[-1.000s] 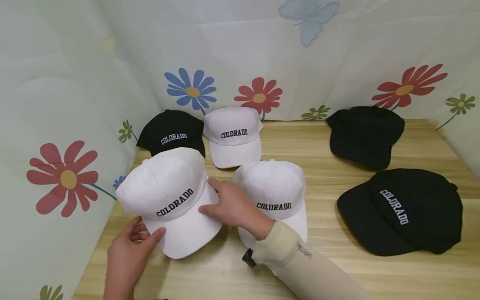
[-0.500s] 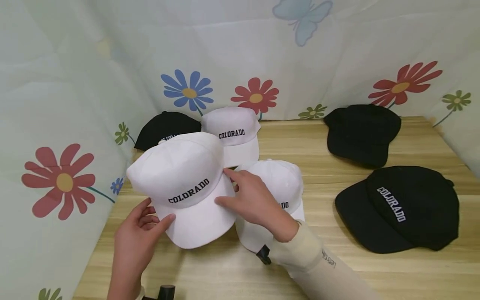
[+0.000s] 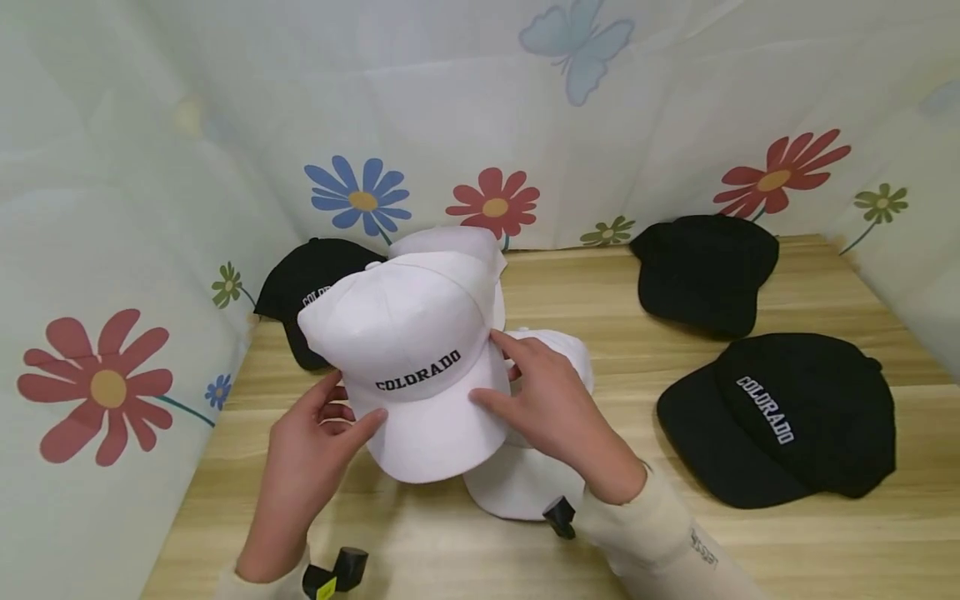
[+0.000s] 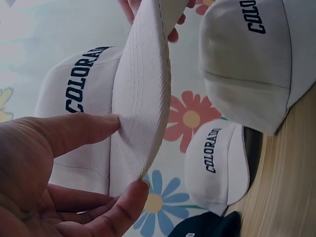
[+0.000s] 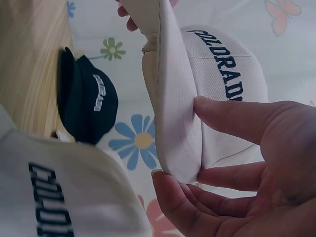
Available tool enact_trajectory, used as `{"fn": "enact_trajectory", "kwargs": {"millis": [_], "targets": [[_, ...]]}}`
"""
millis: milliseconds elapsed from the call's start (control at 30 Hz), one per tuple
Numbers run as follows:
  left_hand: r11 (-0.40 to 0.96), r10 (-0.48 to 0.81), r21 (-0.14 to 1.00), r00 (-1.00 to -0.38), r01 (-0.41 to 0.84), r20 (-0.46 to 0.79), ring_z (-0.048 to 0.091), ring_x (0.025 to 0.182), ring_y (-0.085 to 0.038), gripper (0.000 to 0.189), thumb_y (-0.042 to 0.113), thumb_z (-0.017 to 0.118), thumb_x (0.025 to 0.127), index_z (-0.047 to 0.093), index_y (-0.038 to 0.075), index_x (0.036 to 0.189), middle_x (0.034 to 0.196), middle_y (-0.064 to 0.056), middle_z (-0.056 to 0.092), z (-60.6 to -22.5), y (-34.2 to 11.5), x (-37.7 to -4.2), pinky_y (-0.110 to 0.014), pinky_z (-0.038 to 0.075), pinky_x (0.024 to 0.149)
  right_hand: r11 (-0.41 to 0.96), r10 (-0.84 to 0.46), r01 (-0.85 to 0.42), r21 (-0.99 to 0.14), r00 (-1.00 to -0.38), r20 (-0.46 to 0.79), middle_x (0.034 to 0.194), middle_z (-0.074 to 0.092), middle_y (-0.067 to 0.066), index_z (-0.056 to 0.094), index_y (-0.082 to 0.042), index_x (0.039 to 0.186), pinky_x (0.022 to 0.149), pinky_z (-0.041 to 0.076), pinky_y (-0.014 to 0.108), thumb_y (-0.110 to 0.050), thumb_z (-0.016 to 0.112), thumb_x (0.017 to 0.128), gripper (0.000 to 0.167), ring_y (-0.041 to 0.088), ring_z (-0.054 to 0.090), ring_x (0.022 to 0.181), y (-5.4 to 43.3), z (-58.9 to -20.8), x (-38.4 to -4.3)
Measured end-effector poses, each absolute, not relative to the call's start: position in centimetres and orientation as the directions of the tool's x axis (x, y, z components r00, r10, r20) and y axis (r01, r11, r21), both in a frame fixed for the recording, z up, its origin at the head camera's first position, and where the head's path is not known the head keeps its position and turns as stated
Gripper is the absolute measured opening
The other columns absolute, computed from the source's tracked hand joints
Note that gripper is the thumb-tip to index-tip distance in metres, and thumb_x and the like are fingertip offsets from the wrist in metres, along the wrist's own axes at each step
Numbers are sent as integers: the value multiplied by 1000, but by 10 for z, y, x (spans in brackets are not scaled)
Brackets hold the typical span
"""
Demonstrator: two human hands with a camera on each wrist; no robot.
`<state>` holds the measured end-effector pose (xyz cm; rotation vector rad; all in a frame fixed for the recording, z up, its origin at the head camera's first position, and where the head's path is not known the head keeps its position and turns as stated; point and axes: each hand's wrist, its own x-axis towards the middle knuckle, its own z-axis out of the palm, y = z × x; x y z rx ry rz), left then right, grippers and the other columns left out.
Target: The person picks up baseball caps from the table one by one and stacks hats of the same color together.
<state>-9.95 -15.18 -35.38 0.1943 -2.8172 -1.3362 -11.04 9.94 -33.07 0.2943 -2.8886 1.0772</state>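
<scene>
Held white cap (image 3: 408,321): being held raised above the table (image 3: 420,554), crown up, brim toward the person, between both hands.
Left hand (image 3: 309,450): the brim's left side is being pinched, thumb above, fingers beneath.
Right hand (image 3: 551,408): the brim's right side is being pinched likewise.
Shift noted: over the last second the cap is being carried rightward, its COLORADO lettering being turned nearer level.
Bearing on work: judged mid-carry; no setting-down is yet being made.
Front white cap (image 3: 517,483): being partly covered, its lettering now being hidden in the head view.
Rear white cap (image 3: 442,240): now being largely hidden there, having been readable earlier.
Left black cap (image 3: 318,271): being partly overlapped.
Far black cap (image 3: 708,275), near black cap (image 3: 813,417): being left untouched, at right.
</scene>
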Motion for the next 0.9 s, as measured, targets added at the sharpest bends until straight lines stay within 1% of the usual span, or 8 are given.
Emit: {"fn": "enact_trajectory", "kwargs": {"millis": [100,267,367,567,700,900], "targets": [[653,-80,755,-997,-62,-13,64,98,-22,66,34,78,81,52,11,138,121,-9,63,-353,-145,-103,-32,56,80,748,-145,-180,-639,-984,107,124,61,8,49,-11,142,72,51,30,-32,78,81,71,21,62,94,107,-331,-108],[638,-17,770,-999,18,37,64,93,-21,61,29,79,81,56,11,134,115,-9,66,-351,-134,-108,-28,56,76,756,-125,-154,-636,-988,90,130,59,8,47,-11,144,72,53,31,-34,77,82,73,22,62,97,119,-329,-105],[618,12,785,-998,50,55,64,93,-20,61,28,80,80,56,12,134,114,-8,66,-349,-126,-110,-26,56,76,761,-115,-148,-632,-989,94,129,58,9,46,-10,144,72,54,31,-34,75,84,72,24,62,97,129,-328,-101],[608,51,791,-998,68,47,64,96,-21,67,27,81,79,54,9,137,120,-8,64,-352,-113,-115,-29,57,78,770,-86,-130,-624,-991,101,120,60,9,46,-9,144,71,55,32,-33,74,86,69,24,61,93,146,-331,-92],[595,67,799,-996,90,62,64,96,-21,66,25,82,78,55,7,136,121,-9,60,-353,-105,-116,-28,57,77,774,-69,-117,-623,-993,100,121,60,9,46,-9,144,72,55,33,-33,73,86,68,23,61,92,153,-333,-89],[573,87,814,-995,94,54,64,95,-21,70,27,83,76,55,6,137,120,-9,57,-357,-94,-119,-27,57,76,775,-53,-120,-621,-991,124,122,60,11,46,-7,144,74,55,34,-27,70,90,62,22,60,95,163,-336,-86]]}}
